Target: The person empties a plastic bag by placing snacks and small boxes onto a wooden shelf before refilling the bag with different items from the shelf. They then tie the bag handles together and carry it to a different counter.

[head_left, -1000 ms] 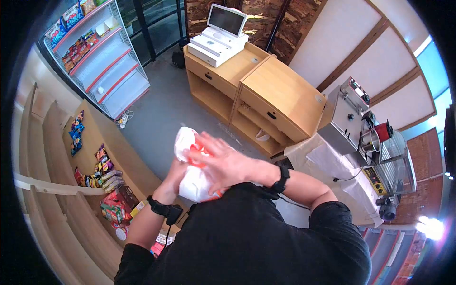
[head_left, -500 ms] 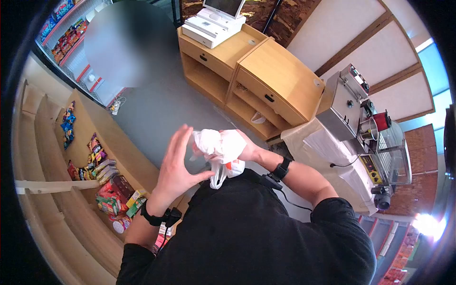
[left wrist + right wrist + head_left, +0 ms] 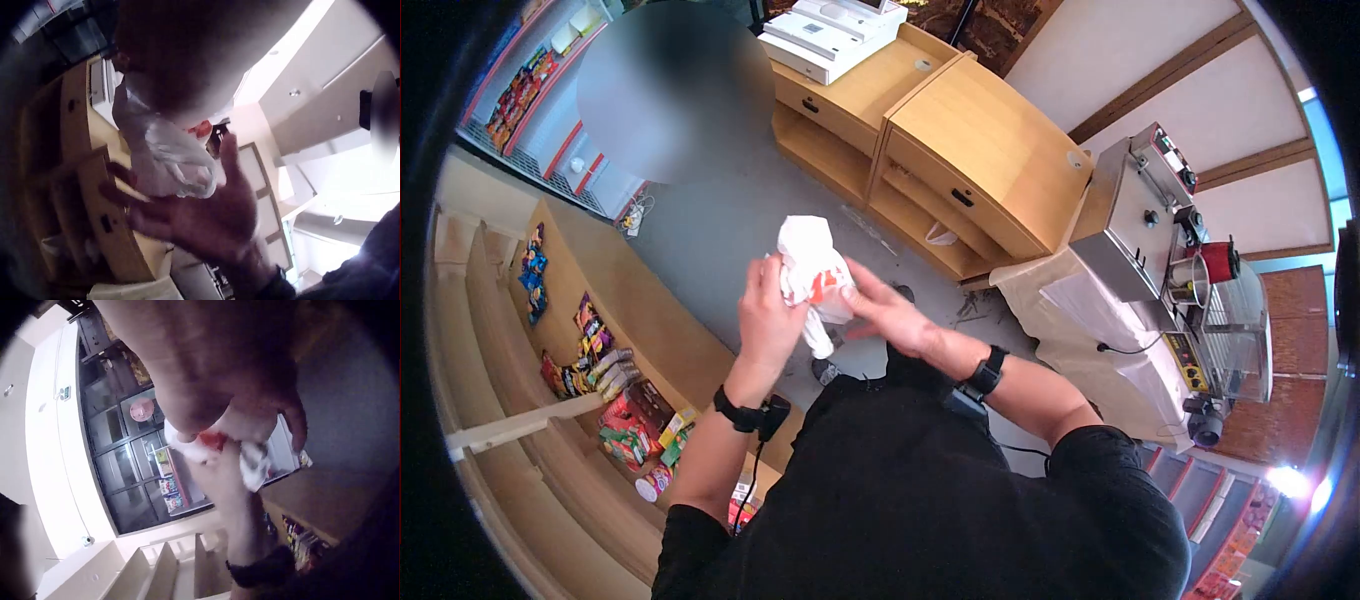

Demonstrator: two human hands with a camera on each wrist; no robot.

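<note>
A crumpled white plastic bag (image 3: 805, 245) with red print is held up in front of my body, over the floor. My left hand (image 3: 768, 320) grips its left side with curled fingers, and a twisted end of the bag hangs below. On the other side, my right hand (image 3: 892, 318) has its thumb at the red print. The left wrist view shows that right hand (image 3: 212, 219) with its fingers spread and palm facing a loop of the bag (image 3: 172, 153). In the right wrist view, the back of my right hand partly covers the bag (image 3: 254, 465).
Left of me runs a wooden shelf (image 3: 650, 310) with snack packets and boxes. Wooden counters (image 3: 970, 150) stand ahead, one bearing a white cash register (image 3: 830, 40). At the right is a cloth-covered table (image 3: 1050, 330) with steel kitchen equipment. A blurred patch covers part of the far left.
The bag has passed from mainly my right hand to my left hand's grip and moved slightly left and forward. My left fingers have curled round it; my right fingers have loosened.
</note>
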